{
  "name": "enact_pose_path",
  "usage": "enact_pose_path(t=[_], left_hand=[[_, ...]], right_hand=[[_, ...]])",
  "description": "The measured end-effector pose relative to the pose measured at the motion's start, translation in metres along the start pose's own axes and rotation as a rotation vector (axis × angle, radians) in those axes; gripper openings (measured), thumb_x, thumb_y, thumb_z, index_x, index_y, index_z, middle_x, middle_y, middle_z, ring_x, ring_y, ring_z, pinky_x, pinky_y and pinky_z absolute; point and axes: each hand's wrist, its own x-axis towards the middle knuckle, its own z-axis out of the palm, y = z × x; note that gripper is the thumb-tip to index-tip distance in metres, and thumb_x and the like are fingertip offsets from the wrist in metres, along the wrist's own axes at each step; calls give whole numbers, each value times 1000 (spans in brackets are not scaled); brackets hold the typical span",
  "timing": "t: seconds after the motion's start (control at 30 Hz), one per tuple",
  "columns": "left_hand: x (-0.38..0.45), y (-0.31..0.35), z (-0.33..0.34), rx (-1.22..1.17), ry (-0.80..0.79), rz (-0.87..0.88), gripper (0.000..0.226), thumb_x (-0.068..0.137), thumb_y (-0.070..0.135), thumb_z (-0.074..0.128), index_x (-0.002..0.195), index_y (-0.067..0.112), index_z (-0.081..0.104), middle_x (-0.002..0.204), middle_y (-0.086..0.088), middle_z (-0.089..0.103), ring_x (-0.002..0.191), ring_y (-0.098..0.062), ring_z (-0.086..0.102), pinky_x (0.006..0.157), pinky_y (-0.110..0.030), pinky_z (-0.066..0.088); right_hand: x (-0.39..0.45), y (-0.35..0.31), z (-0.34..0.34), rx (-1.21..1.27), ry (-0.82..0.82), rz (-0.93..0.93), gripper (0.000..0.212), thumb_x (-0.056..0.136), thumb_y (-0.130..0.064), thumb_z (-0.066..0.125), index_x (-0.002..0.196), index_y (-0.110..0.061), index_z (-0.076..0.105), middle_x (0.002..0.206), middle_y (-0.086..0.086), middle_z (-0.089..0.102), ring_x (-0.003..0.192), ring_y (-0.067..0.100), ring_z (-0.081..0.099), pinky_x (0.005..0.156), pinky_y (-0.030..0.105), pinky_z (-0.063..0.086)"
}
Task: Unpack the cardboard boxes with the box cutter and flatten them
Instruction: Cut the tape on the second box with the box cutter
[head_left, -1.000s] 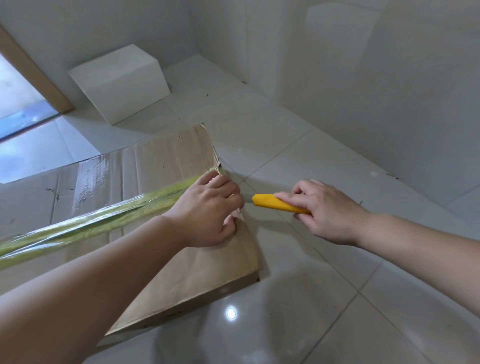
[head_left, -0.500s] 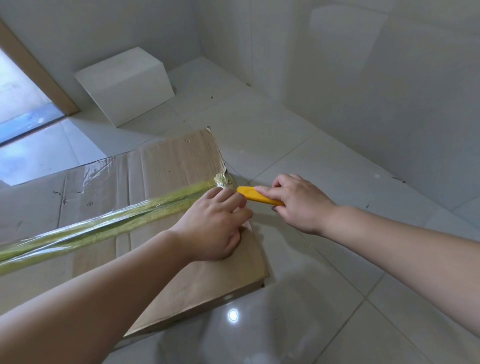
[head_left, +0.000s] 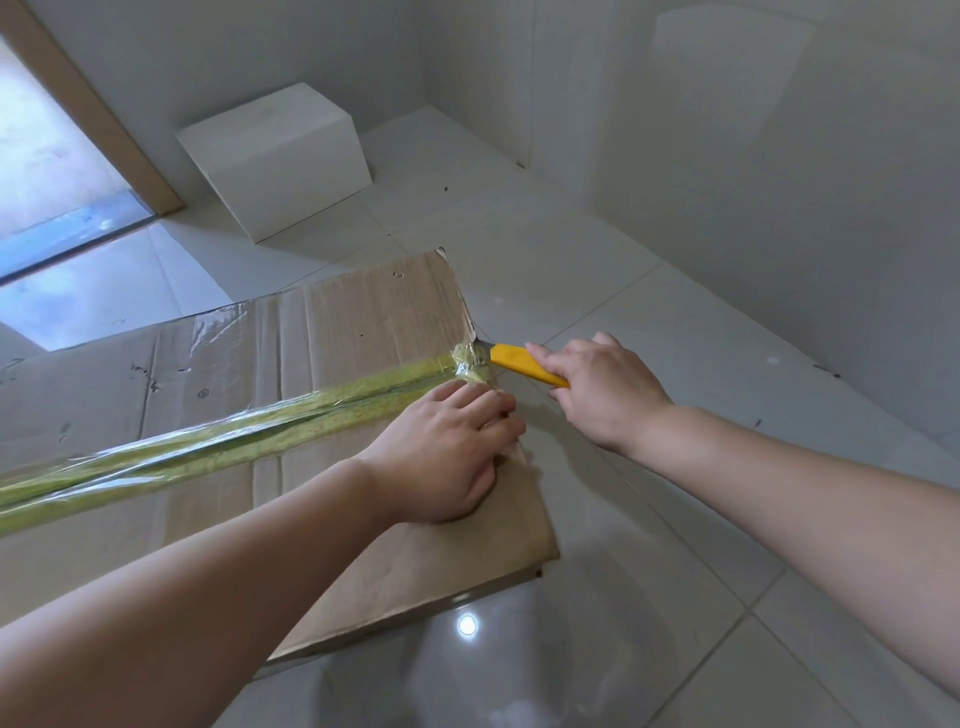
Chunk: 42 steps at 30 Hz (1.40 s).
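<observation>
The brown cardboard box (head_left: 332, 364) lies on the tiled floor (head_left: 649, 545) under the pressing, loosely curled left hand (head_left: 447, 457), while the right hand (head_left: 597, 389) grips the yellow box cutter (head_left: 524, 364), pointing leftward at the green tape (head_left: 260, 436) seam's end.

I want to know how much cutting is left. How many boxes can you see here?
2. A brown cardboard box lies on the floor under both hands, sealed with green tape. A white box stands against the far wall. Others may sit outside the view.
</observation>
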Motion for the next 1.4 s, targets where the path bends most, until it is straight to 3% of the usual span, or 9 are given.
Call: enact_pose_path(t=[0.2,0.33,0.5,0.6,0.67,0.9,1.03,1.3,1.4], left_hand=[[-16,-14,-1,-17,16,-42,40,87,27,49,125,16,57,125,-6,56,115,-27,52,102,-39,40],[-56,-67,-23,24,66,-287,35,89,27,52,122,15,59,123,-6,57,113,-27,53,98,-36,39],[-125,-154,-34,104,36,-724,42,92,33,48,130,16,51,135,-8,49,124,-30,44,100,-39,36],[-144,-191,-32,86,22,-833,48,93,35,46,137,15,44,142,-10,44,130,-30,39,106,-40,30],[-145,-207,-25,71,-12,-853,52,94,38,43,140,15,39,146,-9,39,134,-29,34,109,-40,25],[-121,-228,-2,-27,-49,-903,51,93,51,37,130,17,42,135,-8,45,128,-27,38,108,-42,26],[-111,-234,7,-29,-42,-880,56,91,58,34,132,20,40,135,-7,45,128,-29,37,109,-44,24],[-112,-246,8,-30,-81,-968,73,86,70,31,142,23,31,138,-11,43,130,-33,35,110,-46,25],[-128,-253,3,-53,-98,-1070,83,81,77,31,145,24,27,141,-12,40,132,-34,31,110,-46,23]], right_hand=[[14,-4,-7,80,-29,164,44,94,-22,52,137,-23,46,110,12,63,105,36,52,84,37,46],[-1,-23,-17,313,79,184,5,95,-21,50,94,-16,48,68,2,50,66,29,48,53,35,32],[-46,-95,-14,-66,-159,-252,44,90,-39,56,131,-27,45,100,-1,59,85,26,63,63,34,47],[-50,-121,-5,-225,-88,-399,61,50,-31,92,104,-11,72,67,5,58,47,23,58,33,27,40],[-45,-132,-1,-229,-3,-405,63,42,-30,95,97,-8,75,63,8,57,43,25,55,30,28,40],[-42,-151,4,-318,28,-478,59,73,-46,74,116,-6,68,89,15,65,75,33,65,65,42,55],[-71,-145,10,-391,-131,-545,98,72,-84,31,138,-14,49,130,27,54,118,41,55,98,53,28],[-37,-114,14,-420,-244,-570,120,39,-68,81,141,-16,43,133,30,50,117,41,56,96,61,36],[2,-85,3,-471,-297,-311,118,70,-48,72,147,-21,-13,151,28,14,139,39,23,112,55,22]])
